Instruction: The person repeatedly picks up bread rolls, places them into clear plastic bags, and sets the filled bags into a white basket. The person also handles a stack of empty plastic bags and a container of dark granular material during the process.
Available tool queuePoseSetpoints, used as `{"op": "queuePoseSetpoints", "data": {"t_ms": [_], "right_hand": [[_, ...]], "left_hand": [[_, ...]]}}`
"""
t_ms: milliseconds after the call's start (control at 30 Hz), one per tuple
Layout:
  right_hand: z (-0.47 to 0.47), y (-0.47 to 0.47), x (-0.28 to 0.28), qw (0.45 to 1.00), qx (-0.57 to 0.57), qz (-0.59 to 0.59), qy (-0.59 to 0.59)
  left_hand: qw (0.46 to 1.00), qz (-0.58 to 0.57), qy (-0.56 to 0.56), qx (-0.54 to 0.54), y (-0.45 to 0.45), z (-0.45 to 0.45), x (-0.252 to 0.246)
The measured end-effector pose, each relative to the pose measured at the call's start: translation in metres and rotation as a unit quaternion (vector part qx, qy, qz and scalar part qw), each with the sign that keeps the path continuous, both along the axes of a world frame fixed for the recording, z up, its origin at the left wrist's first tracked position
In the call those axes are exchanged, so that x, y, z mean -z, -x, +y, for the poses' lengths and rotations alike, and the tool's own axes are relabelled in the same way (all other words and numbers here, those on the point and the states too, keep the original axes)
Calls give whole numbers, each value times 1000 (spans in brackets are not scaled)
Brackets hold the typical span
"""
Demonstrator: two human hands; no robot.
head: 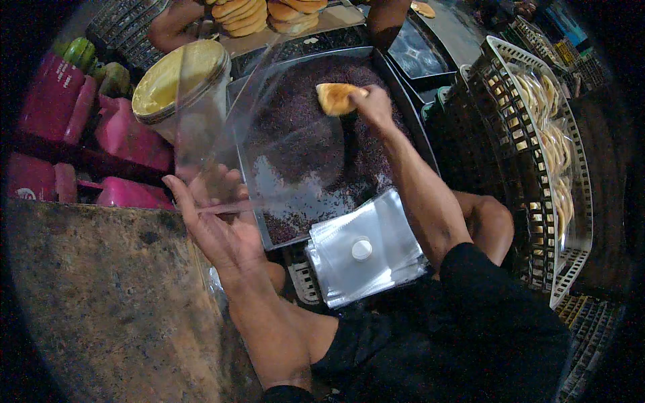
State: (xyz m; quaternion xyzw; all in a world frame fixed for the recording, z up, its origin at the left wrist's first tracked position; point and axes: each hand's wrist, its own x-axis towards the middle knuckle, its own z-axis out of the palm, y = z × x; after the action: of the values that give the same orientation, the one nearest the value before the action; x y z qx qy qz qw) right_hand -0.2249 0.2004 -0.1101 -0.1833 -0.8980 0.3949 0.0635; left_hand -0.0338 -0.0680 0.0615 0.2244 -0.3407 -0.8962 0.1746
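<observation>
My right hand point(375, 108) grips a browned piece of bread point(336, 98) above a metal tray point(244, 166) strewn with dark sprinkles. Over the tray's left side my left hand point(216, 206) is spread palm up under a clear plastic bag point(216, 126); the bag spans from the fingers up over the tray, and whether the fingers pinch it cannot be told. A stack of clear plastic bags point(363, 277) with a round white disc point(362, 249) on top lies at the tray's near edge, between my forearms.
A tub of yellow spread point(166, 75) stands left of the tray. Pink containers point(128, 133) are further left, above a worn wooden board point(111, 292). A white plastic crate point(587, 211) with bagged bread stands right. Opposite, another person's arms flank stacked bread rolls point(239, 15).
</observation>
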Motion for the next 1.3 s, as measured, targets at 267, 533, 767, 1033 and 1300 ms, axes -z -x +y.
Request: {"op": "queuePoseSetpoints", "data": {"t_ms": [267,533,767,1033,1300], "right_hand": [[-28,-23,0,964,-109,159,-182],[45,-44,-55,987,-96,81,103],[124,-164,-175,920,-154,57,357],[39,-170,-160,906,-177,66,378],[-36,-216,-158,892,-229,389,21]], "left_hand": [[999,-5,29,16,-7,-4,5],[972,96,206,-62,8,3,9],[914,97,395,-16,17,7,43],[924,130,293,208,-9,85,38],[976,92,-79,179,-4,64,66]]}}
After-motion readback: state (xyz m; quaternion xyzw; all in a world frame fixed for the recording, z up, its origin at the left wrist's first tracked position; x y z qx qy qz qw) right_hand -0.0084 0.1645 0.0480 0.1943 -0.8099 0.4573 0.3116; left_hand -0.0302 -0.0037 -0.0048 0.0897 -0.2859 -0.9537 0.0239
